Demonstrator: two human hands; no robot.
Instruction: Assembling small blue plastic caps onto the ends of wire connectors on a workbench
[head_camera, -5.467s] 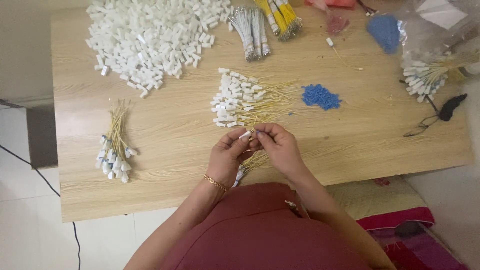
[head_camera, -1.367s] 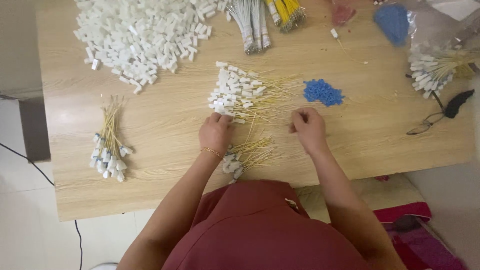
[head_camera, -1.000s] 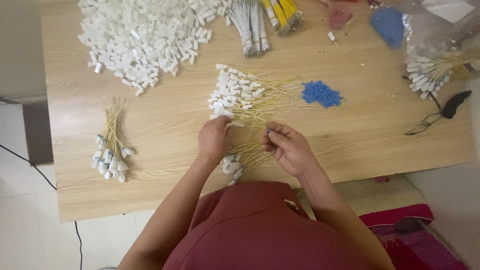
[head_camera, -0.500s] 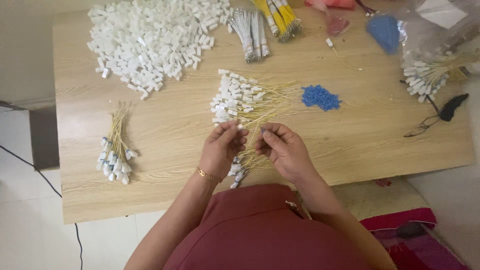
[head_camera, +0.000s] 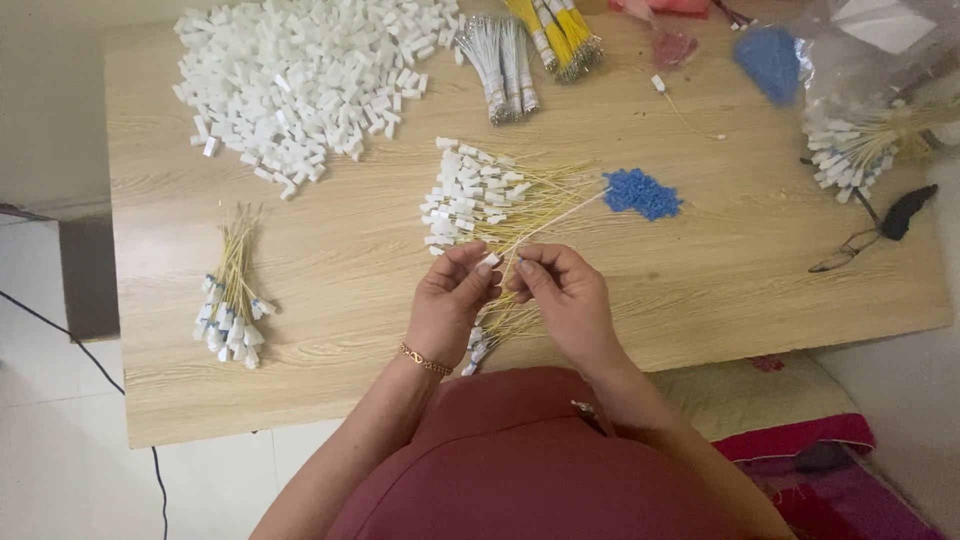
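matt pale wood-grain table (head_camera: 330, 270), white plastic connectors (head_camera: 300, 80), thin yellow wires (head_camera: 545, 190), blue plastic bits (head_camera: 640, 192)

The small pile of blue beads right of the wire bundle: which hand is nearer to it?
Right. The right hand sits below and left of the blue bead pile, apart from it. The left hand lies farther left, beyond the right one.

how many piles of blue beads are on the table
2: a small pile of blue beads right of the centre wire heap, and a larger blue pile at the far right. More may be hidden.
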